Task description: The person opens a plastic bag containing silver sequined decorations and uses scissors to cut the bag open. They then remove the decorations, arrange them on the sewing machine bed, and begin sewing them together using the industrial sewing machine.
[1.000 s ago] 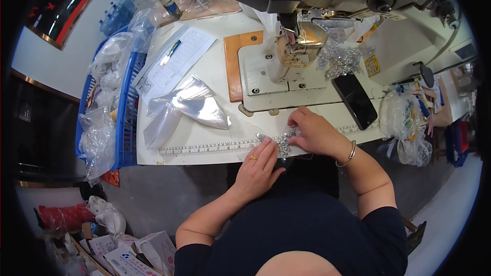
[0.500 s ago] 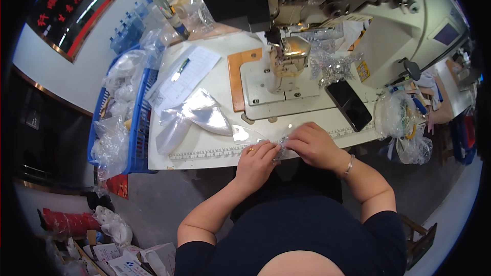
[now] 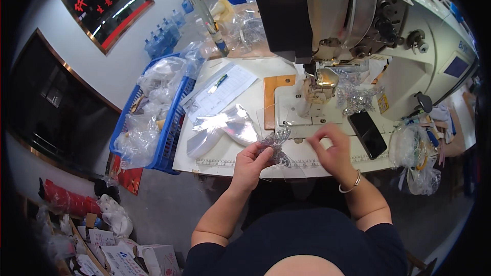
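A: What's along the left?
B: A basket (image 3: 167,148), just beside the worktable (image 3: 255,97), with plastic bags (image 3: 138,135) in it. Water bottles (image 3: 162,40) stand behind it.
A: And on the table's left part?
B: A paper sheet (image 3: 236,84) with a pen (image 3: 220,82) on it; plastic film (image 3: 225,128) lies before that.
A: To the right?
B: The sewing machine (image 3: 348,15), towards the back. A phone (image 3: 367,134) lies right of its needle, with an ornament pile (image 3: 359,99) behind.
A: The front edge?
B: A ruler strip (image 3: 209,163) runs along it. The butterfly appliqué (image 3: 277,147) is in the left hand (image 3: 249,166); the right hand (image 3: 333,151) is between that and the phone.
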A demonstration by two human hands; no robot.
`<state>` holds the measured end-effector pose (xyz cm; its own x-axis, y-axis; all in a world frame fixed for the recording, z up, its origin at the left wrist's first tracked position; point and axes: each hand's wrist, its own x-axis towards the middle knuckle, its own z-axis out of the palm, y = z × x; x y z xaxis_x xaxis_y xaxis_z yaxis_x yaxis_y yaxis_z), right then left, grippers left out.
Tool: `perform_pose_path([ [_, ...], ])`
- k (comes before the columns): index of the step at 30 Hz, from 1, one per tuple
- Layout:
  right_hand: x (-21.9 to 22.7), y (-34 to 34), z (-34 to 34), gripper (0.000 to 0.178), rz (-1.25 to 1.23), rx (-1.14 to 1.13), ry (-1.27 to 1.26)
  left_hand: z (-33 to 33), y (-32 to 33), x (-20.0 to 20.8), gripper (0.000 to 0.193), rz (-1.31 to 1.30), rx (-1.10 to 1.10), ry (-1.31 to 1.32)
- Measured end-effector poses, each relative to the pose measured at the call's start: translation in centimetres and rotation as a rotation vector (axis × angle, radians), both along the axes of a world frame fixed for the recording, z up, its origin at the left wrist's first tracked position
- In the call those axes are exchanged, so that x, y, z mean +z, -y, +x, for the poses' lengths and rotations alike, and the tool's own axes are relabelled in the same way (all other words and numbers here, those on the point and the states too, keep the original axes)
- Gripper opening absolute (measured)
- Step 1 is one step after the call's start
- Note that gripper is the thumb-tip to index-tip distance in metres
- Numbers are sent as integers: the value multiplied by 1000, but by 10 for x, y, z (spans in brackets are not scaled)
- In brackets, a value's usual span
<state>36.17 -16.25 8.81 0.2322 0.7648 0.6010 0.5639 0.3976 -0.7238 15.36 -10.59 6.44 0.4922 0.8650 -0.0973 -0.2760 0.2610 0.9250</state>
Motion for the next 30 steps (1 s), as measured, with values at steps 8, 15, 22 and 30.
perform_pose_path([
  [8, -36, 12, -16, 17, -198, 109, -69, 28, 20, -20, 35, -39, 0, 87],
  [15, -30, 12, -17, 14, -331, 115, 10, 30, 21, -38, 37, -212, 14, 247],
  [22, -34, 8, -11, 11, -434, 252, -284, 28, 25, -36, 36, -352, 3, 410],
  [30, 3, 22, -7, 6, -536, 479, -591, 27, 28, -44, 35, -331, 21, 301],
])
